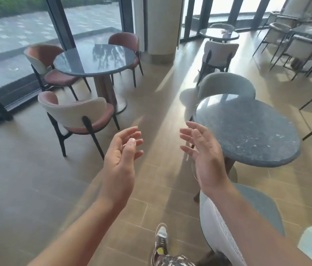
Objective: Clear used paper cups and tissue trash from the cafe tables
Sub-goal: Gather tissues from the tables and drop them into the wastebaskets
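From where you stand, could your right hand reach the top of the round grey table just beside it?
Probably yes: the right hand hangs open by the near edge of the grey table, and nothing shows between them.

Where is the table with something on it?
Head view, upper right of centre: the far round table, right of the white pillar, behind a pale chair.

On the tiled floor [36, 179]: near worktop [247, 131] at right, window worktop [93, 58] upper left, far worktop [214, 33] top centre (carrying something small, blurred).
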